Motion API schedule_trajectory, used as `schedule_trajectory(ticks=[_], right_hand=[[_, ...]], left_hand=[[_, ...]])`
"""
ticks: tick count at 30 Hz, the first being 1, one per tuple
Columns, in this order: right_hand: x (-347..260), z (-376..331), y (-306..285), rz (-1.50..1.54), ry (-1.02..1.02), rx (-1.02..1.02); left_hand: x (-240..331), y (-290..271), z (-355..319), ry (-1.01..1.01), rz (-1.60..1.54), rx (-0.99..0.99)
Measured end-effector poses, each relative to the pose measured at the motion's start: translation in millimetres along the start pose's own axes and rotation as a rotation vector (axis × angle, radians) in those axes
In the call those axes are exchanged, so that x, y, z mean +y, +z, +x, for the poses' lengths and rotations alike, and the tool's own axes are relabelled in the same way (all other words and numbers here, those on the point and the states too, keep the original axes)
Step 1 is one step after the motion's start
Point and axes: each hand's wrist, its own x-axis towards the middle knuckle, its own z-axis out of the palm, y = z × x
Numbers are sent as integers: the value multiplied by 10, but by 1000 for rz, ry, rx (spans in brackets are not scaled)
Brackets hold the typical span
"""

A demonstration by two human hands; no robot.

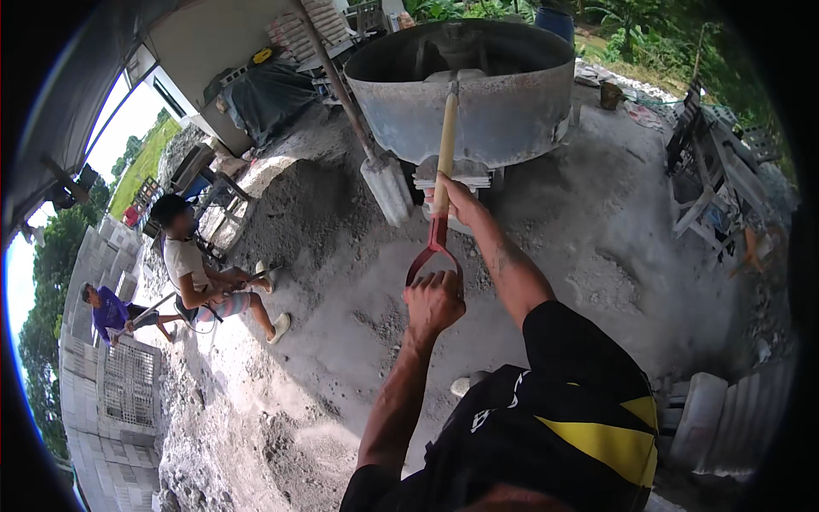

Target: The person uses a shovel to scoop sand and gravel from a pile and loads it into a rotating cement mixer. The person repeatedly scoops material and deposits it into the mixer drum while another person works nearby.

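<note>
A shovel (pixel 446 145) with a pale wooden shaft and a red D-shaped handle reaches away from me. My left hand (pixel 435 300) is closed around the handle's grip at the near end. Farther up, my right hand (pixel 458 201) wraps round the wooden shaft. The shovel's far end lies at the near rim of a large round grey metal mixer drum (pixel 478 107); its blade is hidden or too small to make out there. Inside the drum some dark metal parts show, and its contents cannot be made out.
A slanted pole (pixel 333 72) stands in a concrete footing (pixel 389 189) left of the drum. Two people (pixel 200 264) with long-handled tools work at left, near stacked grey blocks (pixel 85 341). A gravel heap (pixel 299 205) lies between. Wooden scraps (pixel 708 179) pile up at right.
</note>
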Motion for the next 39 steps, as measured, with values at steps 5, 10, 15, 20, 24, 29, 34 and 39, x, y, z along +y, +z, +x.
schedule_trajectory(ticks=[5,10,15,20,24,29,34,39], right_hand=[[8,-32,578,306,-52,31],[1305,-643,1933,284,272,-206],[3245,-2716,3359,-113,642,-567],[4611,-5023,4042,-380,971,-929],[6017,-6480,3792,-768,1084,-1145],[6977,-7655,2233,-1487,1110,-1399],[7313,-7871,128,-1916,1255,-1436],[7622,-8854,-313,-1960,1294,-1465]], left_hand=[[228,-809,-1890,-694,-453,264],[727,-1081,-3754,-1263,-690,1296],[2269,-1062,-5545,-1468,-338,1868],[3742,-1103,-5891,-1495,-15,2386],[4030,-1088,-5613,-1547,215,2612],[3932,-885,-5233,-1809,485,3114],[4356,-69,-4923,-2063,704,3402],[4868,483,-5499,-1759,767,3847]])
